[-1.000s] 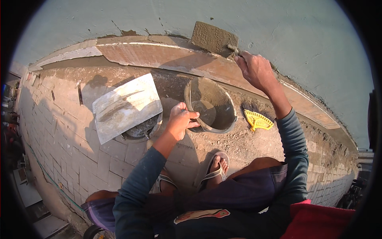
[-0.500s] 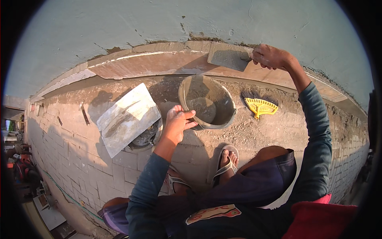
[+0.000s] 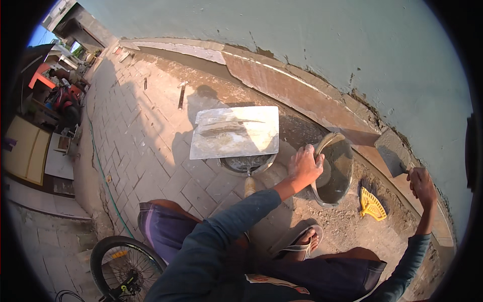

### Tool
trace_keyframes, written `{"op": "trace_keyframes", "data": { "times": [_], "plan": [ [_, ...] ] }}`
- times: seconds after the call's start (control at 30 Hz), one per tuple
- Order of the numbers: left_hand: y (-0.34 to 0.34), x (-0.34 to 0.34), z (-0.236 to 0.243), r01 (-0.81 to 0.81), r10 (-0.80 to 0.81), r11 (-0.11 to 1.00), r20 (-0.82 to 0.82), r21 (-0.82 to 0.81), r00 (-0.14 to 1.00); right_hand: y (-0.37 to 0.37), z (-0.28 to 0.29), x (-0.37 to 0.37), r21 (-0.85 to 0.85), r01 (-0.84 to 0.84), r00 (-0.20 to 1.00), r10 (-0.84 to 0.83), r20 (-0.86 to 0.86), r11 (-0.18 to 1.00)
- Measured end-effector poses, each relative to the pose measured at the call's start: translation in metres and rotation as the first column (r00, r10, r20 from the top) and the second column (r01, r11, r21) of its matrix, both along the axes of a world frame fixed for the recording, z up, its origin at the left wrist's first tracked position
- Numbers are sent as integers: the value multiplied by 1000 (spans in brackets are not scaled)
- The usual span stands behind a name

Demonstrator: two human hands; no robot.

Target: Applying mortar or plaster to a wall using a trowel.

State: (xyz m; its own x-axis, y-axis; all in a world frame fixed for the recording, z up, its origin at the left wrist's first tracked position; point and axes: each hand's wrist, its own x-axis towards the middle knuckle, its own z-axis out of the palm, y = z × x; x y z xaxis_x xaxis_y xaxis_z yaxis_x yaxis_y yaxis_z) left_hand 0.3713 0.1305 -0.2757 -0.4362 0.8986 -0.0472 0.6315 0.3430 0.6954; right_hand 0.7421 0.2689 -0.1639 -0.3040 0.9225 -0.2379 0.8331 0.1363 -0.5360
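My left hand (image 3: pixel 305 166) is closed over the left rim of a grey mortar bucket (image 3: pixel 339 176), which holds some grey stuff at its bottom. In my right hand (image 3: pixel 422 187) is the handle of a trowel (image 3: pixel 390 153), its flat blade lying against the top of the ledge (image 3: pixel 302 103) at the wall's foot. A pale, mortar-smeared board (image 3: pixel 234 133) rests across a second dark container (image 3: pixel 246 164), left of my left hand. A wooden-handled tool (image 3: pixel 250 186) shows at that container's near side, partly hidden by my sleeve.
A yellow brush head (image 3: pixel 372 204) with dark bristles lies on gritty ground right of the bucket. A smooth grey-green wall (image 3: pixel 322 45) rises beyond the ledge. Paving (image 3: pixel 136 121) stretches left, with a thin hose (image 3: pixel 106 176), a bicycle wheel (image 3: pixel 126 267) and a red motorbike (image 3: pixel 65 100).
The view has swung left, bringing the bicycle wheel and the far lane into sight. My left hand stays on the bucket's rim. My right hand keeps the trowel at the ledge.
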Motion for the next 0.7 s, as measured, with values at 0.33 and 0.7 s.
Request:
{"op": "trace_keyframes", "data": {
  "times": [0.33,0.7],
  "plan": [
    [17,41,-42,-233,-122,852,611,469,782,-82,-33,-33,110,-368,926,353,137,923],
    [-14,46,-21,75,-395,886,660,458,640,-95,-149,-108,237,-530,829,439,347,814]
  ]
}}
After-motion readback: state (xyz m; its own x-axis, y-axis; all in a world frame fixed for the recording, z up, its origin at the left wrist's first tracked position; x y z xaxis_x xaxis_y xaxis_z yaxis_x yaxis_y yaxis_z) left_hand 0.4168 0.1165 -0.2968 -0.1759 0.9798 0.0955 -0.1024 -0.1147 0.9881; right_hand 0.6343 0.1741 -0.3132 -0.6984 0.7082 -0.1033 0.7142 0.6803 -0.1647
